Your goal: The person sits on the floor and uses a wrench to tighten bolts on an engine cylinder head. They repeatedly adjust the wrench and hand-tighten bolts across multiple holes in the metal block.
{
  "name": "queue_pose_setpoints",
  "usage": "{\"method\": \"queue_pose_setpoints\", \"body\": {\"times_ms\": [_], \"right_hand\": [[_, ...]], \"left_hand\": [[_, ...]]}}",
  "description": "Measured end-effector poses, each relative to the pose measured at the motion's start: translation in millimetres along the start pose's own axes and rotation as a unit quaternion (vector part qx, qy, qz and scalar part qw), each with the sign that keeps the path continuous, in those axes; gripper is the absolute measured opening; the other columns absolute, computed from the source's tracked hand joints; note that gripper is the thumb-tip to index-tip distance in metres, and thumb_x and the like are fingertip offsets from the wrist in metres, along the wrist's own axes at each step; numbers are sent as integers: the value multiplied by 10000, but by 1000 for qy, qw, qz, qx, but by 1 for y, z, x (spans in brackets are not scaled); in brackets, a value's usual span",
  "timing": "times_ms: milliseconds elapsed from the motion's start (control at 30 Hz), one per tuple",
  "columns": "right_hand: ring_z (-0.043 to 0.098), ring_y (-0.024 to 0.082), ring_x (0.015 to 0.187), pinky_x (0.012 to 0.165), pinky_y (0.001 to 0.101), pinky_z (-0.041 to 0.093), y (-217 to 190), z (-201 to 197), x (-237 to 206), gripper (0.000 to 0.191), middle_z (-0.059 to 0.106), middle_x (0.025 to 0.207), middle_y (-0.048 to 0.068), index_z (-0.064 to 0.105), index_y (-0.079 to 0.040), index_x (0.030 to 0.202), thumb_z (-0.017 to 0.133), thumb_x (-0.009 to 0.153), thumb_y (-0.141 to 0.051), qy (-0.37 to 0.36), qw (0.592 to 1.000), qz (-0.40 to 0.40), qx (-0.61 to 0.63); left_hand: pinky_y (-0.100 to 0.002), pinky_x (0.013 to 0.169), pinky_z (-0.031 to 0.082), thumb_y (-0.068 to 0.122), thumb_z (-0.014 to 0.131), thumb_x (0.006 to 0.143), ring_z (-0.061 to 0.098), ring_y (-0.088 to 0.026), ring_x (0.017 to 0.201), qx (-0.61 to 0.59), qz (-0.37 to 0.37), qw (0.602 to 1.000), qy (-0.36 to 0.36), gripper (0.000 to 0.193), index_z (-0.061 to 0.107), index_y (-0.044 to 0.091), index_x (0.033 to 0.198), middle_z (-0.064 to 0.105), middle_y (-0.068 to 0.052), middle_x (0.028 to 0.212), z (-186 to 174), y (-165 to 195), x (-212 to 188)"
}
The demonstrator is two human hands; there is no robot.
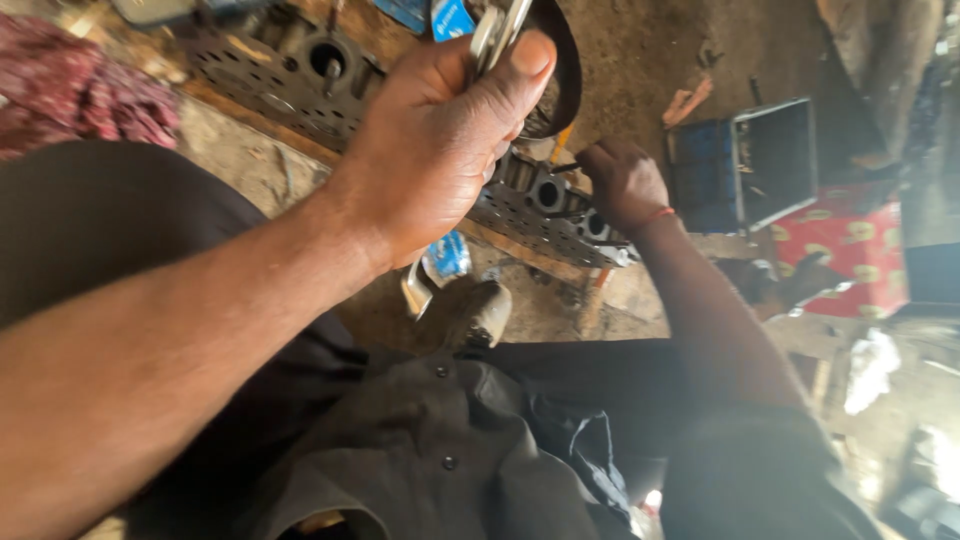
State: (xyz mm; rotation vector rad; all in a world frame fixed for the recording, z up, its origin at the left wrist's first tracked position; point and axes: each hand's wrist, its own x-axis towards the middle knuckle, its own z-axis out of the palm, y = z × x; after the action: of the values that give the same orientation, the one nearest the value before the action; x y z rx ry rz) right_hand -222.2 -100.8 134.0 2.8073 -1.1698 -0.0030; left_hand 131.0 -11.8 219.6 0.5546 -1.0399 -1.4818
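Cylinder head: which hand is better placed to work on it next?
Probably right: the right hand is at the cylinder head, gripping a thin tool; the left hand is lifted clear, clutching spanners.

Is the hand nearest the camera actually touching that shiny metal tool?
Touching. The head view shows the left hand wrapped around the metal tool, thumb pressed against its upper end.

Left hand (440,140) raised in a closed grip (thumb up top); right hand (622,183) fisted, arm outstretched.

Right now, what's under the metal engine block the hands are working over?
Under the engine block, a wooden plank shows along its near edge, resting on dirt ground. The left hand, gripping a metal tool, hides the block's middle.
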Motion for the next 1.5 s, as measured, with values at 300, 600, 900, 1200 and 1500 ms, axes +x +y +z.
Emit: {"method": "queue_pose_setpoints", "body": {"times_ms": [300, 600, 900, 1200, 1500], "right_hand": [[701, 326, 929, 766, 461, 573, 26, -5, 0, 153, 709, 993, 99, 668, -133, 1052, 595, 918, -153, -72, 995, -67, -12], [714, 357, 887, 736, 493, 560, 24, 7, 5, 381, 729, 1010, 140, 646, -106, 1047, 474, 1044, -446, -168, 977, 132, 12], [654, 312, 1060, 942, 718, 370, 34, 16, -11, 461, 709, 924, 68, 751, -193, 927, 481, 943, -566, 24, 990, 81, -111], [666, 356, 1028, 1055, 837, 208, 41, 18, 5, 589, 705, 942, 126, 764, -136, 935, 460, 1006, -635, -182, 965, 189, 2], [659, 347, 1181, 1144, 837, 129, 30, -3, 8, 631, 743, 1040, 120, 784, -106, 1030, 358, 1109, -564, -251, 954, 162, -33]], "left_hand": [[-296, 447, 327, 350, 600, 928, 412, -82, 539, 108, -239, 953, 152, 224, 601, 129, 966, 479, 42, 676, -41, -58, 28], [-388, 744, 522, 239, 608, 994, 692, -231, 834, 508, -225, 831, 28, 250, 699, 60, 1144, 728, -126, 920, -49, -135, 76], [-512, 913, 500, 240, 712, 920, 647, -418, 1048, 723, -157, 671, -58, 283, 695, 65, 1141, 690, -213, 1114, -75, -143, 111], [-478, 1002, 473, 348, 750, 916, 626, -358, 1152, 710, -255, 650, -89, 391, 701, 138, 1243, 668, -187, 1245, -93, -177, 108], [-430, 1004, 504, 291, 728, 939, 678, -254, 1096, 643, -341, 684, -51, 269, 765, 185, 1183, 713, -106, 1233, -85, -171, 107]]}}
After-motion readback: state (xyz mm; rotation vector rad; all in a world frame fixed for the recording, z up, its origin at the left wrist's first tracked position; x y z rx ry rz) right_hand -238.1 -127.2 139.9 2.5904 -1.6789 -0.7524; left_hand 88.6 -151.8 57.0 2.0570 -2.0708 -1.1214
